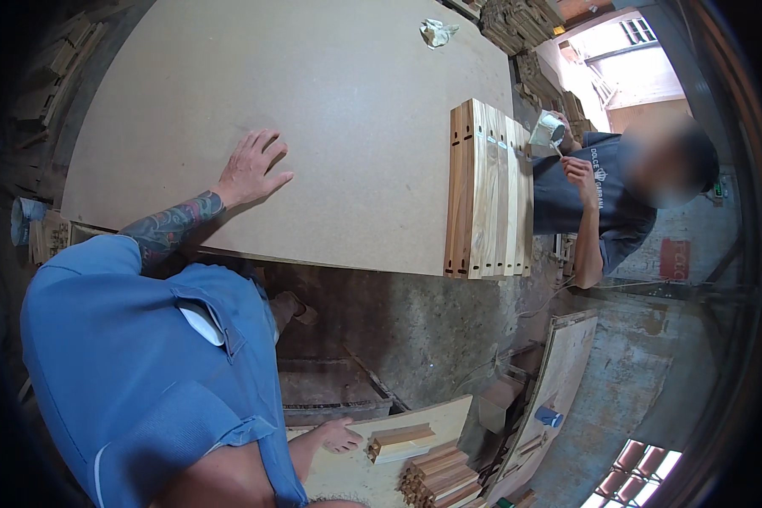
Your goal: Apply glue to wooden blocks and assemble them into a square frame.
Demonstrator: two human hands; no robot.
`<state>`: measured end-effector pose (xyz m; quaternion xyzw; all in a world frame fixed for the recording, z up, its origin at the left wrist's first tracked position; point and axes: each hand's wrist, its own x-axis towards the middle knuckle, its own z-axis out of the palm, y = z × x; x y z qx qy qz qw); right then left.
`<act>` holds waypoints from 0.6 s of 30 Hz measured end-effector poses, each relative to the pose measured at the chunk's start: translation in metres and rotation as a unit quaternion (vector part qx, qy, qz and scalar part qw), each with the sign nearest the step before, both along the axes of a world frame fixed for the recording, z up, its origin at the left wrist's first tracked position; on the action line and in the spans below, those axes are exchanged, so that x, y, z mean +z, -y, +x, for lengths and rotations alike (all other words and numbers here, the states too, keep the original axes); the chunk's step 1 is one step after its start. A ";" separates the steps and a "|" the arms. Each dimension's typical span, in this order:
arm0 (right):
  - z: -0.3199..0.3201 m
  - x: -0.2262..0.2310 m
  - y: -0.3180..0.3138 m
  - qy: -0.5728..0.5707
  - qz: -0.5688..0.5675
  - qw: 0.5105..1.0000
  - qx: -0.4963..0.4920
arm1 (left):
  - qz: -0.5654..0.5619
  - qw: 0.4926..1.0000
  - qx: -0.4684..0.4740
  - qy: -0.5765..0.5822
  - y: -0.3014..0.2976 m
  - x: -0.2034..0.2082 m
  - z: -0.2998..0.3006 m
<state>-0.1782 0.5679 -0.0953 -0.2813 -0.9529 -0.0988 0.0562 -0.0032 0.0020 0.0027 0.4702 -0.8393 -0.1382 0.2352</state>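
Observation:
My left hand point(254, 169), at the end of a tattooed forearm, is palm down with fingers spread on a large pale board tabletop point(330, 127). Nothing is in it. My right hand point(340, 435) is low, by the edge of a lower light wooden board point(394, 418); its fingers look stretched out and hold nothing visible. I cannot tell whether it touches that board. Beside it lie a short wood piece point(402, 442) and a stack of wooden strips point(440, 476). At the tabletop's right end stands a row of slotted wooden boards point(489, 190).
Across the row, a co-worker point(597, 190) holds a white container point(548, 131) and a thin stick or brush. Crumpled pale material point(438, 33) lies at the tabletop's far side. A blue cup point(549, 416) sits on another board. Stacked wood point(521, 25) is behind.

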 end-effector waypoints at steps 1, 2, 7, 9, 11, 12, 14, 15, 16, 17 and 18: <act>0.001 0.003 0.002 0.005 -0.006 1.000 -0.008 | 0.007 1.000 -0.003 0.001 0.000 0.000 -0.001; -0.002 0.002 0.003 0.002 -0.008 1.000 -0.005 | 0.005 1.000 0.001 -0.002 0.000 0.001 0.000; -0.002 -0.001 0.008 -0.011 -0.011 1.000 0.011 | -0.009 1.000 0.005 0.001 0.003 0.001 0.003; -0.002 -0.006 0.002 -0.013 -0.010 1.000 0.009 | -0.007 1.000 0.002 -0.002 0.003 0.002 0.001; -0.003 -0.006 0.000 -0.015 -0.010 1.000 0.009 | -0.006 1.000 0.000 -0.004 0.002 0.003 0.001; -0.003 -0.004 0.002 -0.001 -0.015 1.000 0.002 | -0.004 1.000 0.002 -0.002 0.002 0.004 0.002; -0.004 -0.003 0.001 0.012 -0.020 1.000 -0.006 | -0.002 1.000 0.003 -0.001 0.001 0.004 0.003; -0.004 -0.005 -0.001 0.004 -0.016 1.000 -0.003 | -0.002 1.000 0.004 -0.002 0.000 0.003 0.003; -0.004 -0.007 -0.003 -0.005 -0.013 1.000 0.000 | -0.003 1.000 0.003 -0.003 0.000 0.003 0.003; -0.003 -0.005 -0.002 -0.005 -0.013 1.000 -0.002 | -0.003 1.000 0.002 -0.003 -0.001 0.002 0.004; -0.002 -0.003 -0.001 -0.001 -0.015 1.000 -0.004 | -0.007 1.000 0.001 -0.003 -0.001 0.002 0.004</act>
